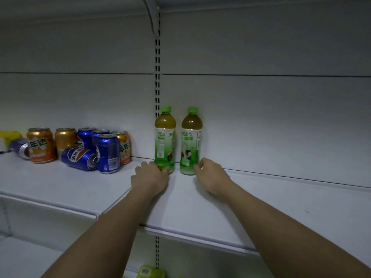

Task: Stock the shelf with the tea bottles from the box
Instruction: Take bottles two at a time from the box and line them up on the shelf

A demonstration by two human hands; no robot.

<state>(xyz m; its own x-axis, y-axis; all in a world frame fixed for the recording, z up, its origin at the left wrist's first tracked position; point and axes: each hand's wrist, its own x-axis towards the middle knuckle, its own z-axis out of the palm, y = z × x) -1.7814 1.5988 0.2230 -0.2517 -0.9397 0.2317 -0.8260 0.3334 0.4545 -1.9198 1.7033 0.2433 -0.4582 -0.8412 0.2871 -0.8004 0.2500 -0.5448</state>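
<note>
2 tea bottles stand upright at the back of the white shelf [261,197], against the rear panel and just right of the slotted upright [157,77]. The left bottle [165,135] and right bottle [191,137] sit side by side with a narrow gap between them, both green-capped with green and white labels. The left hand [150,178] reaches in with its fingers curled around the base of the left bottle, touching it low down. The right hand [210,175] has its fingertips at the base of the right bottle, thumb and fingers pinched loosely against its lower edge; whether it truly grips or only touches, I cannot tell. Both forearms stretch over the shelf's front edge. To the left, well apart from the bottles, is a cluster of cans [80,147], orange and blue, most upright and 1 blue can [80,158] lying on its side. A green item [150,272] shows at the bottom edge, below the shelf.
</note>
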